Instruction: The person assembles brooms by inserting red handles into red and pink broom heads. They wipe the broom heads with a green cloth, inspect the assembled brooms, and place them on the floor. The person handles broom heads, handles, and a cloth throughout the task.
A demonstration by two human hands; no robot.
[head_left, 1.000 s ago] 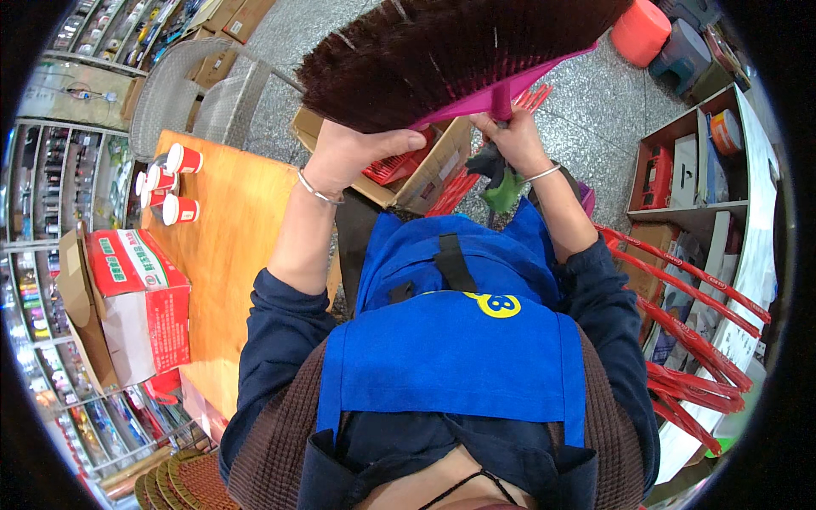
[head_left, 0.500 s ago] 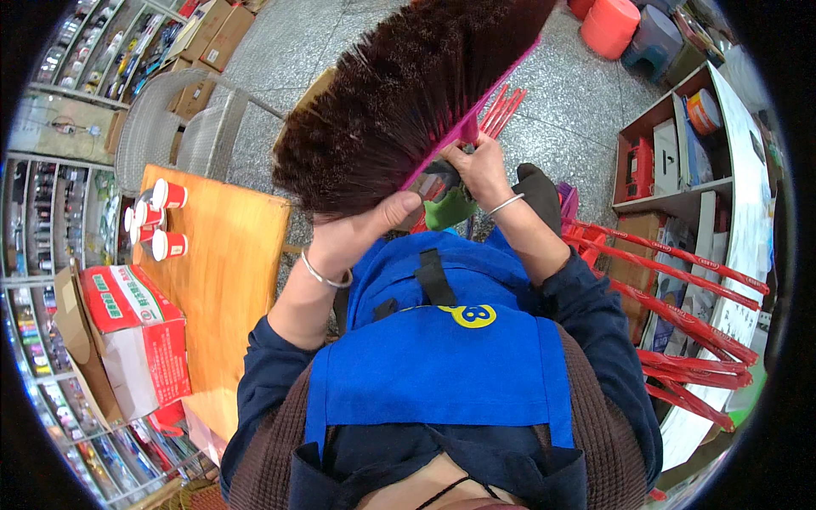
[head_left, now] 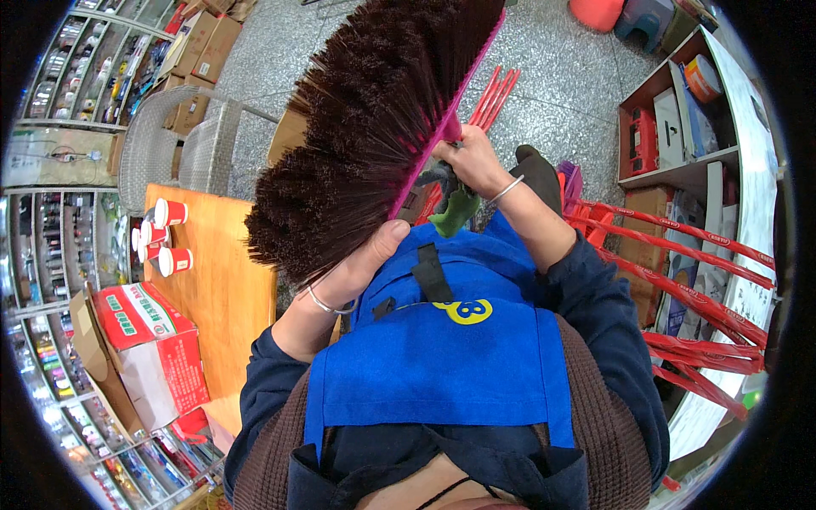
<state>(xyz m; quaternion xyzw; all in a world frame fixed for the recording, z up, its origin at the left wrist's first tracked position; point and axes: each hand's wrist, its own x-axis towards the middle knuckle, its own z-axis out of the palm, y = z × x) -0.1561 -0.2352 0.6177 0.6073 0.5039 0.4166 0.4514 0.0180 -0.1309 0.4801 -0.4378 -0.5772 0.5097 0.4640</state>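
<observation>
A broom head (head_left: 357,127) with dense dark brown bristles and a magenta back spans the upper middle, tilted up toward the right. My left hand (head_left: 365,259) grips its lower left end, thumb on the magenta edge, the other fingers hidden behind the bristles. Closed around the magenta socket on the broom's back is my right hand (head_left: 476,161). Below it, partly covered, something green (head_left: 455,212) and dark hangs over my lap. Several red wrapped poles (head_left: 495,98) show just beyond my right hand. A blue apron (head_left: 442,365) covers my front.
To the left, a wooden table (head_left: 234,314) carries paper cups (head_left: 174,261) and a red-white carton (head_left: 153,340). A woven chair (head_left: 208,144) stands behind it. More red wrapped poles (head_left: 680,280) lie at the right beside an open shelf unit (head_left: 680,170). Goods shelves line the far left.
The broom head has shifted left and slightly down, its bristles turned more toward me. Both hands keep their grip and have moved a little left with it. The view has shifted slightly.
</observation>
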